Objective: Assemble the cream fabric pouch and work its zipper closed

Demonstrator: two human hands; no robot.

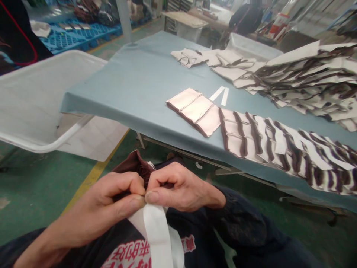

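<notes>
Both hands meet in my lap, below the table edge. My left hand (117,203) and my right hand (178,190) are closed, thumbs touching, pinching a dark brown fabric piece (136,167) with a white strip (156,230) hanging down from it. On the blue-grey table (134,78) ahead lies a folded pink-beige padded piece (195,109), followed by a long overlapping row of brown-and-white pieces (284,145).
A white plastic bin (36,100) stands at the left beside the table. Heaps of white and brown pieces (306,82) cover the table's far right. Two white strips (221,95) lie near the padded piece. Blue pallets (72,35) and a person in dark clothes are far behind.
</notes>
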